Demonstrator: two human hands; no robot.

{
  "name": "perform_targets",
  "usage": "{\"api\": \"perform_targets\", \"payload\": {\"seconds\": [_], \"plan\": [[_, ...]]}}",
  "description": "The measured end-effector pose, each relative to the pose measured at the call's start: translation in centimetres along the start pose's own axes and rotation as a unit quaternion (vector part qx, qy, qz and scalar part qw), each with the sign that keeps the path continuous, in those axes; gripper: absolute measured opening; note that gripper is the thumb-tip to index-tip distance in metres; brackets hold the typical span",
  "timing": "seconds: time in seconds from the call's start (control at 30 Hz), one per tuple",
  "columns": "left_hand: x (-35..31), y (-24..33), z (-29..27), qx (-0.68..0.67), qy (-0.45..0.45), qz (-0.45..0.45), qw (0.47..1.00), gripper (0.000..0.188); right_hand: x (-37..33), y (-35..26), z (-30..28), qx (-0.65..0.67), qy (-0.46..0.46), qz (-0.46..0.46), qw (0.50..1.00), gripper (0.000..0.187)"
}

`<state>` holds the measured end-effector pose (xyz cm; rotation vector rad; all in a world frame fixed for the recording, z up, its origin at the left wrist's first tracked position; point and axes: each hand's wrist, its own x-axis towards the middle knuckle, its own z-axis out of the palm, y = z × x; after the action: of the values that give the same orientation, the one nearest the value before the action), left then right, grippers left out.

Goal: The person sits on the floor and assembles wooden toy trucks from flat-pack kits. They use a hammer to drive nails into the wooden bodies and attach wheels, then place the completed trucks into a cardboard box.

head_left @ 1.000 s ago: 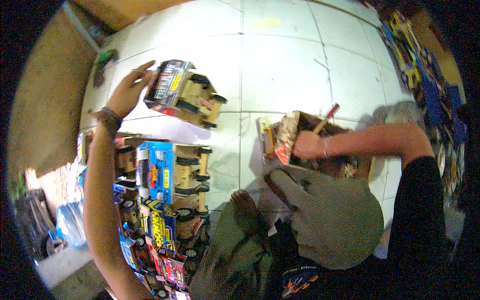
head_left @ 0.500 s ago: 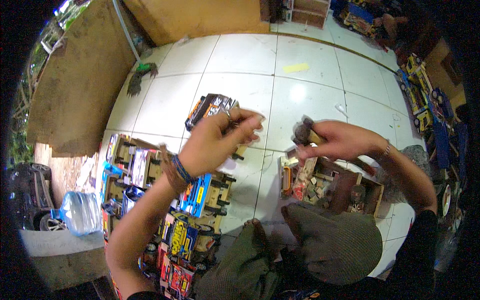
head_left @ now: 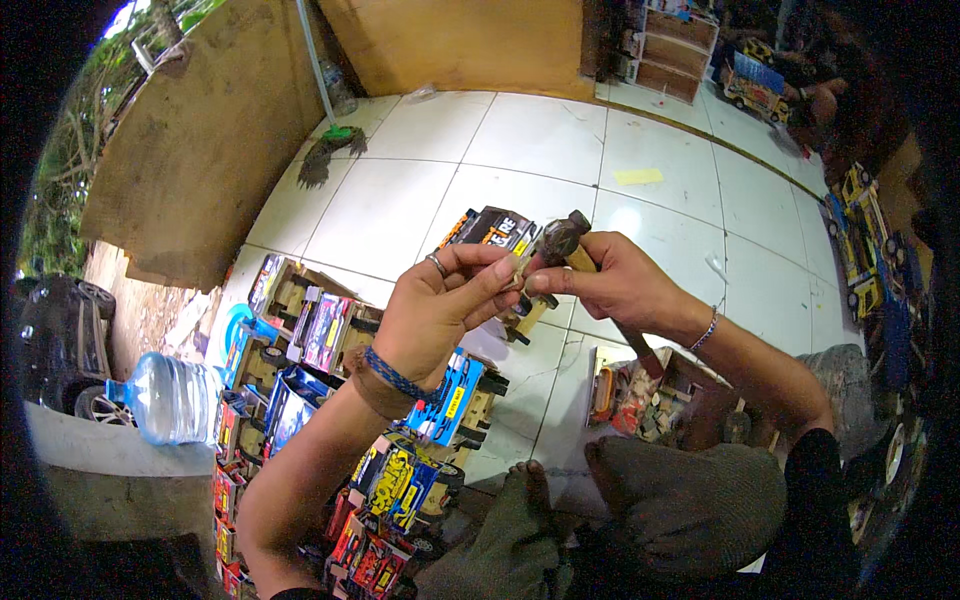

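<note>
Head: right hand [head_left: 622,287] holds hammer [head_left: 562,237], box [head_left: 692,370] holds blocks [head_left: 660,404].

White tiled floor [head_left: 400,200], ochre wall [head_left: 460,45]

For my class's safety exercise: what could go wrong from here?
The hammer has its head close to the left grip, so a slip might hurt it. The right grip holds the hammer near its head, so it might tip or drop. The dark toy truck just beyond could get knocked.
</note>
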<state>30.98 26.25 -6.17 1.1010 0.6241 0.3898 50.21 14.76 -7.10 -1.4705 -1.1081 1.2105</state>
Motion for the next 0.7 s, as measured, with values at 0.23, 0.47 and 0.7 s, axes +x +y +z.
{"api": "perform_targets", "payload": {"seconds": [0.23, 0.47, 0.7], "plan": [[0.9, -0.1, -0.8, 0.215, 0.037, 0.195, 0.956, 0.018, 0.9, 0.1, 2.3, 0.158, -0.022, 0.091, 0.983, 0.033], [3.3, 1.1, -1.9, 0.217, -0.009, 0.202, 0.955, 0.020, 1.5, -0.2, 2.4, 0.224, -0.003, 0.129, 0.966, 0.035], [11.6, 1.8, -5.6, 0.167, -0.059, 0.031, 0.984, 0.031, -0.9, 1.7, -1.7, 0.183, 0.135, 0.162, 0.960, 0.035]]}}
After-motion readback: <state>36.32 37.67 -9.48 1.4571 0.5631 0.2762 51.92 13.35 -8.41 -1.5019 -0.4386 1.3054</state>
